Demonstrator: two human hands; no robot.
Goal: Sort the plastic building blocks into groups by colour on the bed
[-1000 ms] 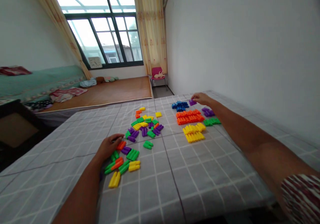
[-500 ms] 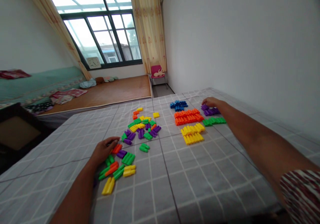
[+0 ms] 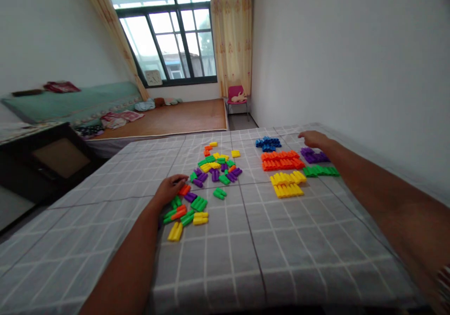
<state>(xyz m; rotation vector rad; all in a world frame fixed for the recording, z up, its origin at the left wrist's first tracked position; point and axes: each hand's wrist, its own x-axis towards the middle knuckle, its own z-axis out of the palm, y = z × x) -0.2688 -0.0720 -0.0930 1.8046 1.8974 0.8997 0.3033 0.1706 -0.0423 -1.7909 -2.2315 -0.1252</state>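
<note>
My left hand (image 3: 171, 189) rests at the left edge of a loose spread of plastic connector blocks, fingers apart and reaching over the pieces. Beside its fingertips lies an orange block (image 3: 184, 190), with a purple block (image 3: 190, 197) just past it. My right hand (image 3: 315, 139) is raised behind the purple group of blocks (image 3: 314, 155), its fingers loosely extended and nothing visible in them. Green blocks (image 3: 321, 171) in a row lie in front of the purple ones. Left of these are orange rows (image 3: 282, 161), yellow rows (image 3: 287, 184) and a blue cluster (image 3: 268, 144).
A grey checked cloth (image 3: 225, 254) covers the table. Mixed blocks (image 3: 215, 175) lie scattered at its middle left. Beyond stand a low bed (image 3: 183, 113), a pink chair (image 3: 236, 94) and a dark cabinet (image 3: 52, 158). A white wall (image 3: 344, 57) runs along the right.
My right hand has lifted off the purple blocks and drawn back behind them, leaving them on the cloth. My left hand stays by the orange block. The whole view has shifted.
</note>
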